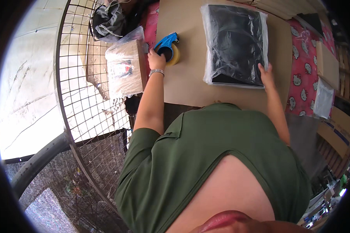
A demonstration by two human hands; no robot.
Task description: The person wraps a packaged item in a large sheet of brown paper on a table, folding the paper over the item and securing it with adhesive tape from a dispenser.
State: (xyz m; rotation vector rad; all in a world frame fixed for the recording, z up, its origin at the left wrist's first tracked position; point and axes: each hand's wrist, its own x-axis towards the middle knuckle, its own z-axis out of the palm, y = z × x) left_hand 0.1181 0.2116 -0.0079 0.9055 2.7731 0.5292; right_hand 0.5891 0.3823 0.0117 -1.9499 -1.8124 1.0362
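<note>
A black flat rectangular item in a clear plastic bag [237, 42] lies on a large brown cardboard sheet [184, 83]. My right hand [265, 75] is at its near right corner, thumb on top and the other fingers along the edge, pinching the plastic bag. To the left, a blue tape dispenser [170, 39] with a roll of yellowish tape [175, 55] rests on the cardboard. My left hand [156, 60] has its fingers closed around the dispenser's blue hub; the fingertips are partly hidden.
A plastic-wrapped cardboard box [124, 70] stands left, beside a wire mesh panel [77, 73]. A grey drawstring bag [109, 21] sits behind it. Pink patterned table cover [297, 85] shows at right, with a brown box [326, 64] and a clear plastic packet [323, 99].
</note>
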